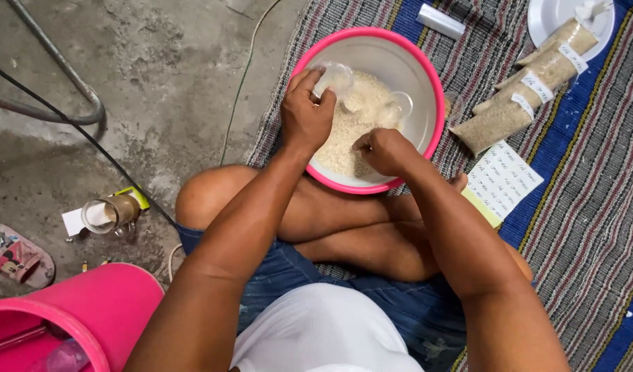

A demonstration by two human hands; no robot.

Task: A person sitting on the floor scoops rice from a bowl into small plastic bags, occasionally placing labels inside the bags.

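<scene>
Head view: round pink-rimmed plastic basin (432,83) rests against your crossed legs on the striped woven mat (592,227), half full of white rice grains (351,131). Your left hand (306,114) — fingers curled tight — grips a small clear plastic bag (336,77) over the rice. Your right hand (385,151), fingers closed, holds a clear plastic scoop (399,107) in the grains. Filled labelled rice bags (530,86) lie just beside the basin.

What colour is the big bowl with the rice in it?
The bowl is bright pink outside and white inside, seen in the head view.
</scene>
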